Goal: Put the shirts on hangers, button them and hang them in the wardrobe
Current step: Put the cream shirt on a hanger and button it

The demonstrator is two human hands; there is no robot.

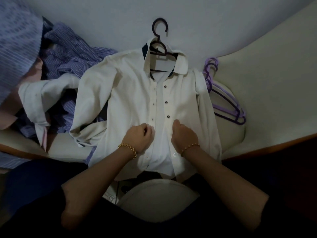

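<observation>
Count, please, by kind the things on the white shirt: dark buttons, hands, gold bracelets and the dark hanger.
Dark buttons showing above the hands: 3
Hands, the left hand and the right hand, each gripping the white shirt: 2
Gold bracelets, one on each wrist: 2
Dark hanger inside the collar: 1
Total: 8

Cream upholstered seat (267, 79), pale grey wall (223, 21)

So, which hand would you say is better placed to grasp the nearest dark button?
Right hand, probably: it grips the white shirt on its button side, below that dark button; the left hand holds the buttonhole side.
</observation>
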